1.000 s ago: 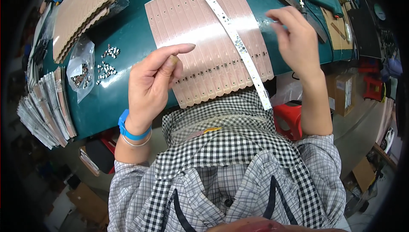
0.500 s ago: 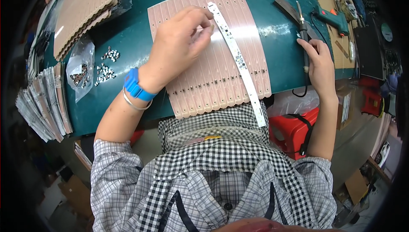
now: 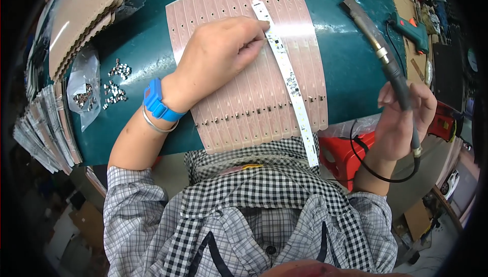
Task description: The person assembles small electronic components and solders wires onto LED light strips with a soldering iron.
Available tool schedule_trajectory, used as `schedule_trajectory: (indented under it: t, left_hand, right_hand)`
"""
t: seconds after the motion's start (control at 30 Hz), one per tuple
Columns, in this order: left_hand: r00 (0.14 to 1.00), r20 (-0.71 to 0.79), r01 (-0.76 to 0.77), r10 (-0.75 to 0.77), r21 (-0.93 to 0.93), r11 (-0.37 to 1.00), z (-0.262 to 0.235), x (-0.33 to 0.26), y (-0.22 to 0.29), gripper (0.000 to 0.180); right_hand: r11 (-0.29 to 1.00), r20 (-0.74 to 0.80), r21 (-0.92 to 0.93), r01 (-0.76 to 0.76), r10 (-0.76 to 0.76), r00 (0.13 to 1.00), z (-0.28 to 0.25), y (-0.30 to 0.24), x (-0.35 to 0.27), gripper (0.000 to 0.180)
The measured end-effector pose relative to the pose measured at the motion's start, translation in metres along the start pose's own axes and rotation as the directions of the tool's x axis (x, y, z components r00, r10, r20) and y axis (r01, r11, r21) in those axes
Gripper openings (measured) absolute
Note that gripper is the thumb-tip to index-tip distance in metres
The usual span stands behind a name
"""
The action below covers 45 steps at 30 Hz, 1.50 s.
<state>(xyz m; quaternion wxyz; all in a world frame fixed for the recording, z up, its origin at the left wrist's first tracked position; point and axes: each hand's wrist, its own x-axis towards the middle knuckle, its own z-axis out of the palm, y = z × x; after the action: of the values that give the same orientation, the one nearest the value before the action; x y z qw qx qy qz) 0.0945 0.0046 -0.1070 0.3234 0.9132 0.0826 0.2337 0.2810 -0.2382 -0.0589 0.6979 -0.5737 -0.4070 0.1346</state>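
Note:
My left hand (image 3: 223, 43) is closed in a pinch over a sheet of joined pinkish board strips (image 3: 239, 83). Its fingertips meet the upper part of a narrow white LED circuit strip (image 3: 285, 68), which slants across the sheet and overhangs the table's near edge. Whatever the pinch holds is hidden. In my right hand (image 3: 401, 119) is a soldering iron (image 3: 394, 73) with a dark handle and trailing black cord, its tip end pointing up and left above the table. A row of small metal parts (image 3: 258, 110) crosses the lower sheet.
To the left lie loose small components (image 3: 116, 94), a clear bag of them (image 3: 84, 91), stacked brown boards (image 3: 84, 22) and bundled strips (image 3: 43, 129). A green glue gun (image 3: 412, 33) rests at the right. Below the table's near edge is a red plastic stool (image 3: 338, 152).
My right hand has picked up the soldering iron and drawn it right and toward me. My left fingertips have shifted right onto the white strip's edge. The view has shifted slightly.

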Motion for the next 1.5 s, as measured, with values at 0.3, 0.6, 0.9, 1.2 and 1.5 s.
schedule_trajectory:
  t: [0.3,0.6,0.9,1.2,1.5]
  left_hand:
    - [0.999,-0.013,-0.049,0.049,-0.004,0.999,0.004,-0.006,0.001,0.014]
    - [0.994,-0.049,-0.100,0.102,0.039,0.994,0.007,-0.008,0.002,0.015]
    - [0.993,-0.059,-0.104,0.106,0.038,0.994,0.007,-0.009,0.003,0.014]
    - [0.993,-0.062,-0.099,0.101,0.035,0.994,0.008,-0.009,0.007,0.013]
    - [0.989,-0.081,-0.123,0.127,0.057,0.991,0.012,-0.009,0.005,0.014]
  right_hand:
    - [0.959,0.115,-0.053,-0.277,0.281,0.953,0.028,-0.005,-0.013,0.028]
    - [0.933,0.060,-0.135,-0.335,0.345,0.937,0.032,0.000,-0.014,0.022]
    - [0.910,0.040,-0.255,-0.327,0.348,0.937,0.034,0.007,-0.011,0.021]
    - [0.936,0.079,-0.204,-0.286,0.307,0.949,0.032,0.009,-0.010,0.019]
    - [0.938,0.094,-0.214,-0.274,0.299,0.950,0.034,0.009,-0.008,0.020]
